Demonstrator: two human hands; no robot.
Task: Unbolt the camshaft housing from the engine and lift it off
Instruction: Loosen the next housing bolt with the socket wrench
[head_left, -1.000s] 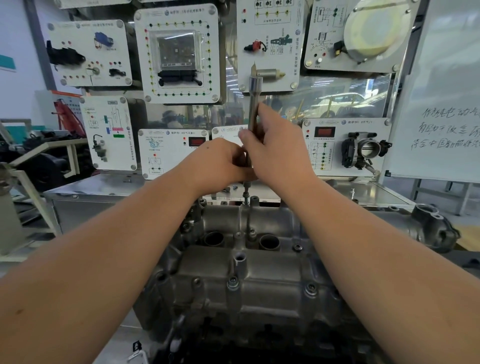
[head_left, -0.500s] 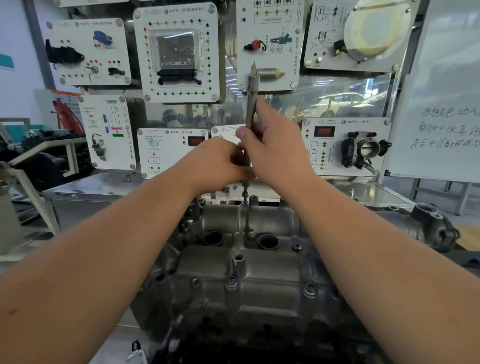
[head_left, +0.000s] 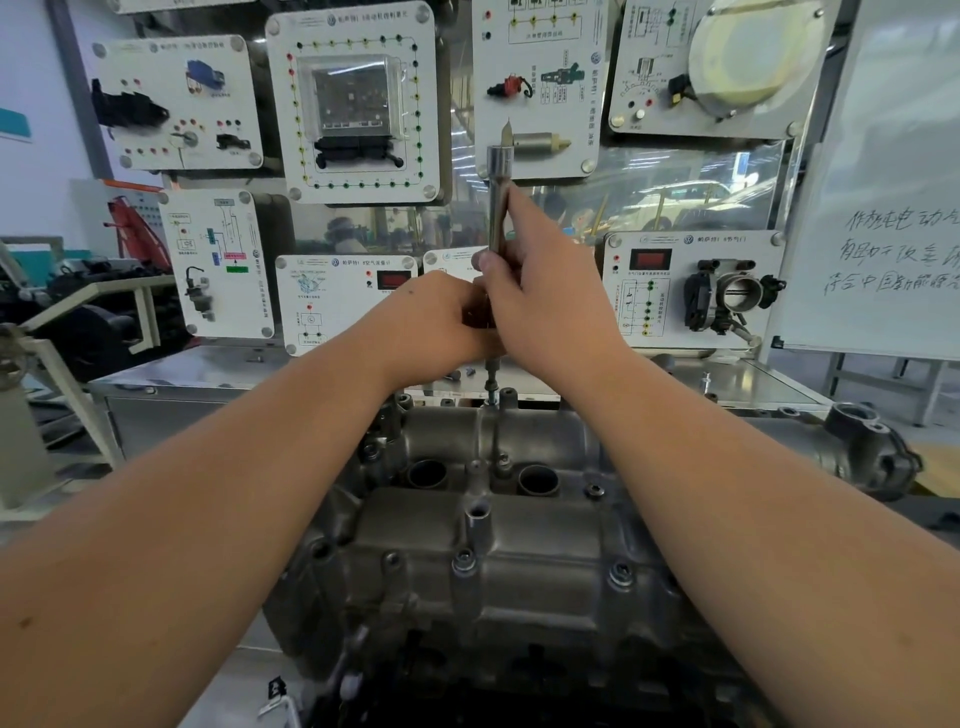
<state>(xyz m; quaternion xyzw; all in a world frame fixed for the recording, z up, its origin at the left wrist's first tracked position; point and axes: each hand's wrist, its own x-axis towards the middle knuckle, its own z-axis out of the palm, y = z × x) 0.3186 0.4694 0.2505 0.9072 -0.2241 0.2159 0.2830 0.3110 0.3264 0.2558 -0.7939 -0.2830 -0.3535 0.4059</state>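
Observation:
The grey cast camshaft housing (head_left: 467, 551) lies across the engine in front of me, with several bolts (head_left: 464, 560) along its near edge. A long steel socket extension (head_left: 498, 202) stands upright over a bolt (head_left: 491, 387) at the housing's far edge. My right hand (head_left: 545, 291) grips the tool's shaft, index finger stretched up along it. My left hand (head_left: 441, 317) curls round the lower part of the same tool, just left of the right hand. The tool's tip is partly hidden by my hands.
Behind the engine runs a steel bench (head_left: 208, 369) with two loose bolts (head_left: 462, 373) on it. White training panels (head_left: 353, 104) with car parts cover the back wall. A whiteboard (head_left: 883, 208) stands at the right. A throttle-body flange (head_left: 872, 447) sticks out at the engine's right end.
Both hands have stayed on the upright tool. The right thumb and fingers have shifted slightly round the shaft, as in turning it. The housing has not moved.

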